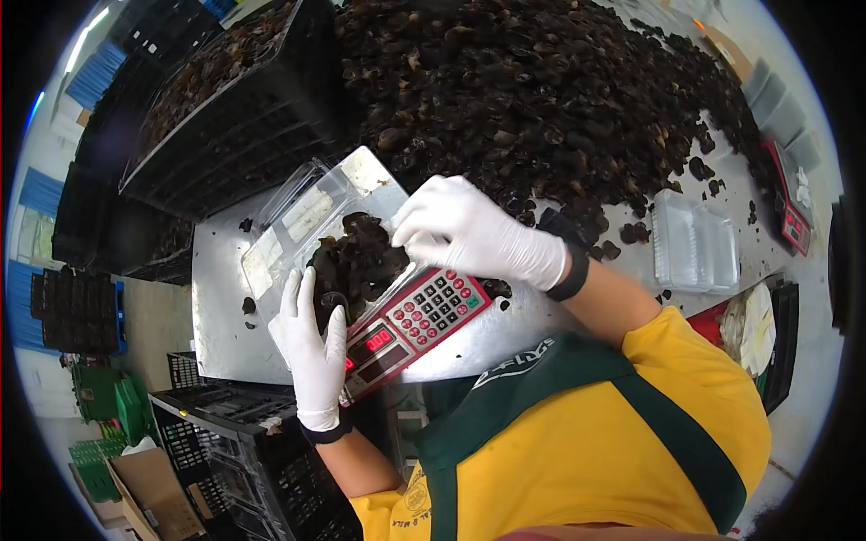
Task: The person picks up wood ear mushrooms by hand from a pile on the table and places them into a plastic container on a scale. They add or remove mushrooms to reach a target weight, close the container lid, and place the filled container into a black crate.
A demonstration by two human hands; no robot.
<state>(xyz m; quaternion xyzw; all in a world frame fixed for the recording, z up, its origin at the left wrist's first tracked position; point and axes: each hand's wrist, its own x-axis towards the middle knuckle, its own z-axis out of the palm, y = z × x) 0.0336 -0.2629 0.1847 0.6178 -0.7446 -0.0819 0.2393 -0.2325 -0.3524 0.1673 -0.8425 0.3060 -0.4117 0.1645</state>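
Dark wood ear mushrooms [354,261] lie heaped in a clear plastic tray [311,221] on a red and silver digital scale [419,311]. My left hand [311,343], in a white glove, rests at the near left side of the heap, with fingers and thumb apart. White-gloved too, my right hand [478,230] is over the tray's right side, its fingers curled together beside the mushrooms. Whatever may be between those fingertips is hidden. The scale's red display appears to show zeros.
A large pile of wood ear mushrooms [541,99] covers the back of the metal table [230,316]. Black crates [244,108] stand at the left. Clear trays [690,243] and a second scale [792,203] are at the right. More black crates [244,451] stand below the table's left edge.
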